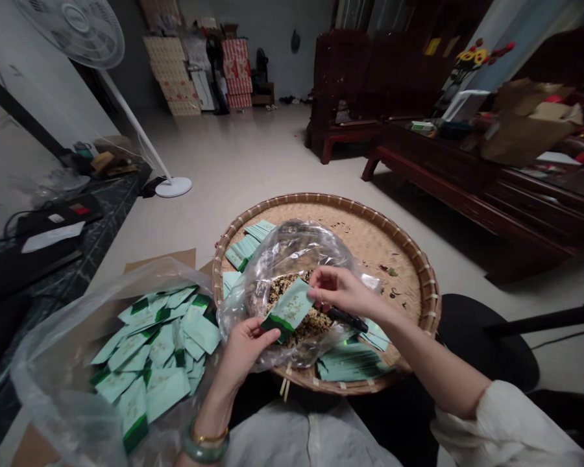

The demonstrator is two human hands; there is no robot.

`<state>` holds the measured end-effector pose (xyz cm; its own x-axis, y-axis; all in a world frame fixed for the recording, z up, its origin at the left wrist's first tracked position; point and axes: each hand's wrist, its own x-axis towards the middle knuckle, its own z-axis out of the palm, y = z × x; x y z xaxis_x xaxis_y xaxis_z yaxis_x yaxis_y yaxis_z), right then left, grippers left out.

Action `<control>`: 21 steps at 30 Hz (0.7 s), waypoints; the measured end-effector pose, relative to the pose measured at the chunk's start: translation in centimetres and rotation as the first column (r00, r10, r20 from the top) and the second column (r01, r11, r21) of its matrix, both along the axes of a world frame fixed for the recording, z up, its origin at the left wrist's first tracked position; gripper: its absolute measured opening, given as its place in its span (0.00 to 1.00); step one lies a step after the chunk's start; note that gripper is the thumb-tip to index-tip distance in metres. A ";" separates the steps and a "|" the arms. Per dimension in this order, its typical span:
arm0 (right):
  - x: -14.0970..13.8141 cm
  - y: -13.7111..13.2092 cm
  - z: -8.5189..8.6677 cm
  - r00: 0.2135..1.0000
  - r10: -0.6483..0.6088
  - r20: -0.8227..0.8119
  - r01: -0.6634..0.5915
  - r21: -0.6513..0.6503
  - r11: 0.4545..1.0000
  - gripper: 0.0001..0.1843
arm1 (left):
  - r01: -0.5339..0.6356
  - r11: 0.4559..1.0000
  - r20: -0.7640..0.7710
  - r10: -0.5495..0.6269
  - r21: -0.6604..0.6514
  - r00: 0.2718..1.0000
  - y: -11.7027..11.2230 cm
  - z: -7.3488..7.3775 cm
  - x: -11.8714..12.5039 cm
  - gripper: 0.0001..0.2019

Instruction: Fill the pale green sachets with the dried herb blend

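Observation:
A light green packet (293, 306) with a darker green end is stretched between my two hands over an open clear plastic bag (296, 243). My left hand (247, 344) pinches its lower left end between thumb and fingers. At the upper right end, my right hand (338, 290) grips the packet with curled fingers. Loose dried mix (316, 324), pale and dark bits, fills the bag beneath. Just under my right hand is a black handle (353, 320); its other end is hidden, and I cannot tell whether my fingers touch it.
The bag rests on a round woven bamboo tray (403, 259). Flat green packets (353, 363) are stacked at its near edge, more at its left. A large plastic bag (43, 363) of packets stands left. A fan (172, 187), dark wooden furniture (448, 188) and a black stool (486, 350) surround it.

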<state>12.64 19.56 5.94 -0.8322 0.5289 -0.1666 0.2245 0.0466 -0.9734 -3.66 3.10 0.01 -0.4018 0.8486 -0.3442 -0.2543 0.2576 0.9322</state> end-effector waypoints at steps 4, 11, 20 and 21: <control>-1.4 -0.8 -1.6 0.990 -0.140 -0.033 0.143 0.160 0.977 0.16 | 0.038 0.999 0.010 -0.038 -0.012 0.999 0.2 0.0 0.8 0.15; -3.0 -1.5 -3.3 0.976 -0.195 -0.098 0.216 0.309 0.926 0.26 | -0.009 0.999 -0.224 0.019 0.042 0.974 0.5 -0.1 1.0 0.21; -2.9 -1.9 -4.0 0.982 -0.147 -0.122 0.181 0.352 0.918 0.24 | 0.035 0.998 -0.124 -0.028 0.053 0.992 0.5 -0.5 0.4 0.24; -2.9 -2.0 -3.9 0.988 -0.097 -0.117 0.134 0.367 0.920 0.24 | 0.052 0.997 -0.083 -0.047 0.056 0.995 0.6 -0.3 0.5 0.25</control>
<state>9.69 17.59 2.00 -0.7636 0.6308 0.1377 0.1581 0.3895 -0.9074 -3.20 3.71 -0.33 -0.3839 0.8856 -0.2614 -0.1649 0.2127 0.9631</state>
